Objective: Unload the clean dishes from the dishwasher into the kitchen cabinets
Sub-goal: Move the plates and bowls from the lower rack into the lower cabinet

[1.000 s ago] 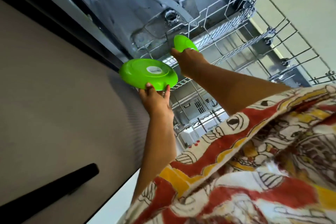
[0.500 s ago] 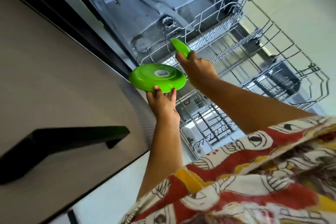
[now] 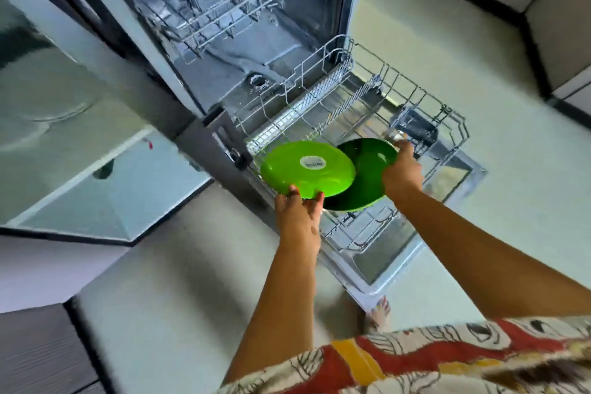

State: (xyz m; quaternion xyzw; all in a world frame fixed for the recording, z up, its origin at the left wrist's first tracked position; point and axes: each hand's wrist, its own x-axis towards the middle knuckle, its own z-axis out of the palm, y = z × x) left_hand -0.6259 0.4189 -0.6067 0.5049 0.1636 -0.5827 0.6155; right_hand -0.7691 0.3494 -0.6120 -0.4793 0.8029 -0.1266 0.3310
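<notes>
My left hand (image 3: 299, 216) grips the near rim of a bright green plate (image 3: 307, 168), underside up with a white sticker on it. My right hand (image 3: 401, 169) grips the far right rim of a second green plate (image 3: 359, 182), which faces me and sits partly behind the first. Both plates hang above the pulled-out lower rack (image 3: 367, 125) of the open dishwasher (image 3: 224, 41). The wire upper rack (image 3: 230, 0) is inside the machine.
A dark cutlery basket (image 3: 415, 129) stands in the rack's far right corner. The dishwasher door (image 3: 415, 253) lies open below the rack. A countertop (image 3: 64, 137) runs on the left. Pale floor (image 3: 463, 73) lies to the right, with cabinets (image 3: 543, 3) beyond. My foot (image 3: 380, 313) is near the door's edge.
My right hand has lifted the second plate out of the rack and turned it face-on beside the first. The view has pulled back and risen from the dishwasher.
</notes>
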